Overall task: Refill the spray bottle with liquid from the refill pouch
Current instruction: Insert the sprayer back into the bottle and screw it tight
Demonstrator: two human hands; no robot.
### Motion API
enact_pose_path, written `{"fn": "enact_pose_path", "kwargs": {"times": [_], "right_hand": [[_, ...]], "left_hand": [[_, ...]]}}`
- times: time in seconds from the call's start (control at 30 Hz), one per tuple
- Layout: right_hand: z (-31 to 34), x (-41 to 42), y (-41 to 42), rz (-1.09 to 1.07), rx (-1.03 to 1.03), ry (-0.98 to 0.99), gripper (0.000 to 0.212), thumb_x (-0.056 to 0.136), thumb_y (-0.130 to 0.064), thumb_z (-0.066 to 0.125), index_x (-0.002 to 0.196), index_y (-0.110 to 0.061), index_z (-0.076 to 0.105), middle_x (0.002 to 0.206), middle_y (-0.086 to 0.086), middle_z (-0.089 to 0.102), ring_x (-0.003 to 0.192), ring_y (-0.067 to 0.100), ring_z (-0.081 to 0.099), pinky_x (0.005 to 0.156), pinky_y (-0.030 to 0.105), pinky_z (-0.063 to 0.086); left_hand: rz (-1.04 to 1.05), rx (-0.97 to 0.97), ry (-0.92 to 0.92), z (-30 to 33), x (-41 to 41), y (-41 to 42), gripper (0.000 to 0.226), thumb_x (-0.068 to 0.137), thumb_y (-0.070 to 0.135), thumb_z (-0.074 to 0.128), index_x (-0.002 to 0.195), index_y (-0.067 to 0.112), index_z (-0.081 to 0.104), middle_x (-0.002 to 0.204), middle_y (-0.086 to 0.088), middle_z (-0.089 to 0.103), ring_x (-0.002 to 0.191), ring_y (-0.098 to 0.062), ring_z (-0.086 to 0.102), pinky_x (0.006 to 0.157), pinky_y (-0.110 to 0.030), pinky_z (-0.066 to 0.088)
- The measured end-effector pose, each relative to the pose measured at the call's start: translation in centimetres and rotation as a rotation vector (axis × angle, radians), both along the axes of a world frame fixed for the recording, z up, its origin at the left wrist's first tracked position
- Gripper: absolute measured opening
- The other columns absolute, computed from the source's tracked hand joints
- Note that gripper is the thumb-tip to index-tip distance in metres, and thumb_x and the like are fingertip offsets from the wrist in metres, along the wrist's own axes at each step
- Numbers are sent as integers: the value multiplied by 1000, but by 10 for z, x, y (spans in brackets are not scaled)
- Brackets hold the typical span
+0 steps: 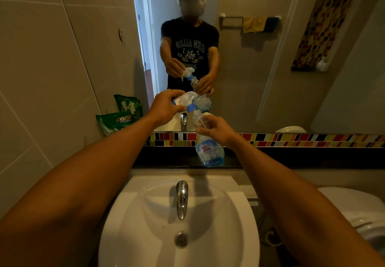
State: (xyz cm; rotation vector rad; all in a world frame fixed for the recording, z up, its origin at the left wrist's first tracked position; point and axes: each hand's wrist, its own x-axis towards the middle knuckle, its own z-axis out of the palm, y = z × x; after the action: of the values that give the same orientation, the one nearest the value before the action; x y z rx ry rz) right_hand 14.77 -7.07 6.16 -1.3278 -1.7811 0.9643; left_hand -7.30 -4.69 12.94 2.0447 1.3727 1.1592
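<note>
A clear spray bottle (209,152) with a blue label and a little blue liquid at its bottom hangs above the back of the sink. My right hand (216,130) grips its upper body just below the neck. My left hand (164,106) is closed on the white and blue spray head (185,101), which sits tilted at the top of the bottle's neck; whether it is still screwed on I cannot tell. A green refill pouch (115,121) leans against the left wall beside the mirror.
A white sink (239,214) with a chrome tap (181,199) lies directly below my arms. A dark counter ledge (302,158) and a coloured tile strip run under the mirror. A white toilet (358,210) stands at the right.
</note>
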Motion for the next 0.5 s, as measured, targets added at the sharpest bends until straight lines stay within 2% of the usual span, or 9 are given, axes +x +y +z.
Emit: {"fn": "enact_pose_path", "kwargs": {"times": [0.1,0.27,0.4,0.5], "right_hand": [[-2,-3,0,-7,-5,-8,35,92,-19,77,125,-13,66,114,12,75,106,26,73,93,42,61],[-7,-7,3,-15,-44,11,40,91,-22,79,128,-15,66,116,8,75,107,22,73,98,50,59],[-8,-9,2,-10,-42,27,37,92,-20,77,127,-17,66,116,7,75,108,22,72,99,49,59],[-6,-10,0,-9,-32,33,34,93,-19,76,126,-17,66,117,8,74,107,22,71,97,46,59]], "left_hand": [[-6,-7,-25,-5,4,-2,56,77,11,83,130,12,63,126,-8,63,111,-24,58,95,-34,51],[-25,-23,-58,-10,7,0,55,77,10,82,129,13,63,126,-7,63,112,-21,58,92,-28,49],[-62,-46,-41,-13,9,1,57,75,9,83,128,15,64,126,-5,63,113,-20,57,86,-23,47],[-111,-84,-96,-12,7,3,56,75,10,84,127,18,64,122,-3,64,110,-19,58,82,-21,50]]}}
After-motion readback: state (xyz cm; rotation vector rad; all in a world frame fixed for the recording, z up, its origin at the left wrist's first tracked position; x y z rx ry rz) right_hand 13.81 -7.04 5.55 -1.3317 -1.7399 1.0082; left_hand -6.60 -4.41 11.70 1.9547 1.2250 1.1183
